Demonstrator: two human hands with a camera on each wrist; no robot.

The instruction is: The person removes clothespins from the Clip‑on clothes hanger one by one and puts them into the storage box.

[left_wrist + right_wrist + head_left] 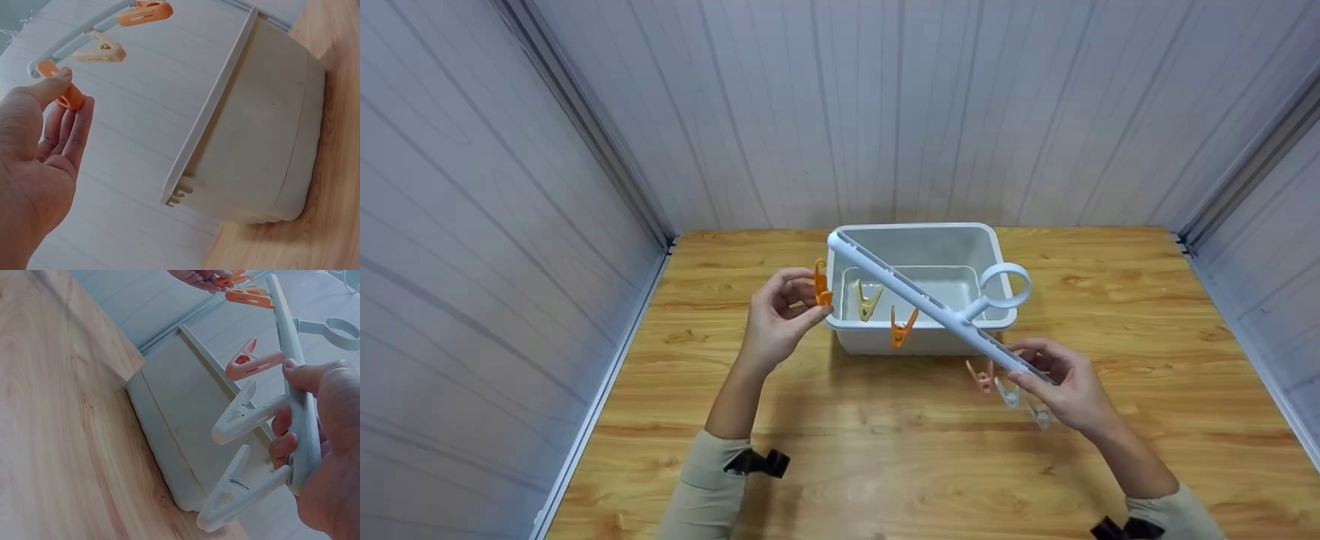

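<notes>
My right hand (1069, 382) grips the lower right end of a pale clip hanger (885, 274), a slotted bar with a ring hook (1027, 286), held slantwise over a bin. Below the bar hang several clothespins: a cream one (867, 301), an orange one (900, 328), a pink one (247, 367) and two white ones (239, 424), the white pair near my right fingers. My left hand (776, 315) pinches another orange clothespin (70, 95) between thumb and fingertips. In the left wrist view its upper end is right at the bar's far end.
A whitish plastic bin (862, 343) stands on the wooden table (885, 450) beneath the hanger, with a clear tray (960, 274) inside it. Light panelled walls (885, 112) close off the back and both sides.
</notes>
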